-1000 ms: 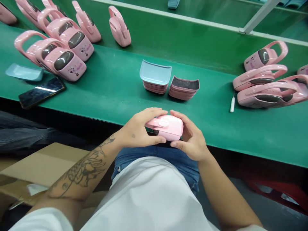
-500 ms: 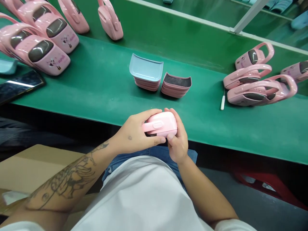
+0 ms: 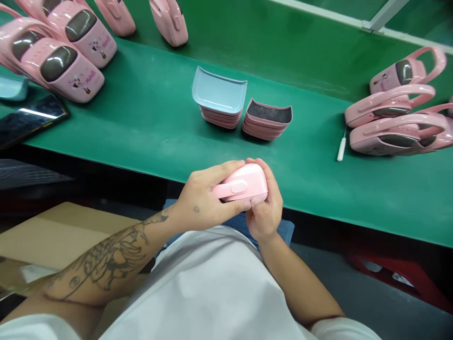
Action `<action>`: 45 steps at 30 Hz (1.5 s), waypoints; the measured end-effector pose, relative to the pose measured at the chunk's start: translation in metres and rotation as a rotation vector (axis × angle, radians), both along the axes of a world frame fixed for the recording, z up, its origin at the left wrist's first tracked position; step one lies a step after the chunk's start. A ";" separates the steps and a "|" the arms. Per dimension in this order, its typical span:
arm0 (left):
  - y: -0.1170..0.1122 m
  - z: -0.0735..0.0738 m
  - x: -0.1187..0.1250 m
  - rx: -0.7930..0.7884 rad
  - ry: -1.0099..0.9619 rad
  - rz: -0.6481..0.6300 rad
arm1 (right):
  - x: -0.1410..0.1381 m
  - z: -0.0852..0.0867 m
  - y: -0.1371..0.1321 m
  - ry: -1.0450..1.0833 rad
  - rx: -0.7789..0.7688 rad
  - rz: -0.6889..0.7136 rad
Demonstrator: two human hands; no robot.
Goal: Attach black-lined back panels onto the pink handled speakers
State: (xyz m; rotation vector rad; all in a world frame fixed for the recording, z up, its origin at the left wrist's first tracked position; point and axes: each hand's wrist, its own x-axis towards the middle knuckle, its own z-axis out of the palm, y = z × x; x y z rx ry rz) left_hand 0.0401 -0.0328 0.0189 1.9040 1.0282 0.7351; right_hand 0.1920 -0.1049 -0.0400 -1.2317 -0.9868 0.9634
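Between my two hands, at the front edge of the bench, is a pink plastic case with a loop handle (image 3: 249,182). My left hand (image 3: 203,196) wraps its handle end, fingers over the top and thumb along the near side. At the other end, my right hand (image 3: 267,208) curls around it, its thumb pressing the near lower edge. The face turned away from me is hidden. Just beyond stand a stack of curved panels with a light blue one on top (image 3: 219,92) and a shorter stack of pink panels with a dark inner face (image 3: 269,115).
Several pink handled cases with dark windows (image 3: 72,71) stand at the left of the green bench (image 3: 141,123), more at the right (image 3: 389,134). A white-handled thin tool (image 3: 341,148) lies beside those. A dark phone-like slab (image 3: 33,120) rests at left; a cardboard box (image 3: 67,222) is below.
My view has shifted slightly, so the bench items sit differently in frame. Both hands keep their hold on the pink case, which has tilted slightly, hiding more of its near lower side.
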 end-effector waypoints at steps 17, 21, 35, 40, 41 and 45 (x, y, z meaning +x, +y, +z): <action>0.013 0.013 0.003 -0.220 0.012 -0.050 | 0.009 0.001 0.005 0.001 0.021 0.045; 0.012 0.007 0.001 -0.293 -0.057 -0.029 | -0.005 0.006 0.004 0.042 -0.042 -0.044; 0.021 0.031 -0.005 0.147 0.323 -0.282 | 0.064 0.024 0.000 -0.205 -0.023 0.405; 0.017 0.018 -0.007 0.177 0.219 -0.288 | 0.061 0.032 0.004 -0.177 -0.051 0.421; 0.016 0.015 -0.007 0.177 0.196 -0.272 | 0.060 0.033 0.004 -0.164 -0.059 0.408; 0.017 0.011 -0.003 0.173 0.151 -0.209 | 0.058 0.035 0.008 -0.085 -0.083 0.362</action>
